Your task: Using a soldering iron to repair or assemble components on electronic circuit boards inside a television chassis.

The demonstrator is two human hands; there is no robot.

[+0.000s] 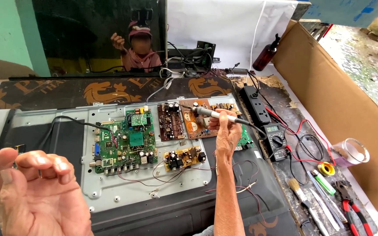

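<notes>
A TV (pixel 162 192) lies face down on the desk (pixel 285 113) with its back cover off, so the boards on its metal chassis sit open to reach from above. The right hand (pixel 227 131) stretches far over the set, forearm running straight up from the near edge, wrist slightly bent. Its fingers (pixel 222 119) pinch a grey iron (pixel 217 115) like a pen, low on the barrel, which steadies the tip; the tip points left and rests on or just above the brown board (pixel 194 124) at the far middle of the chassis — I cannot tell if it touches. The iron's cord trails right toward the power strip (pixel 255 104).

The left hand (pixel 31 192) hangs near and left, raised close to the camera, palm turned inward. Its fingers curl loosely with thumb meeting fingertips; whether something small is pinched there, I cannot tell.

A green board (pixel 125 142) lies left of the brown one. A multimeter (pixel 275 140), solder roll (pixel 326 168), brush (pixel 297 190) and red pliers (pixel 351 207) line the right side, just beside the working hand
</notes>
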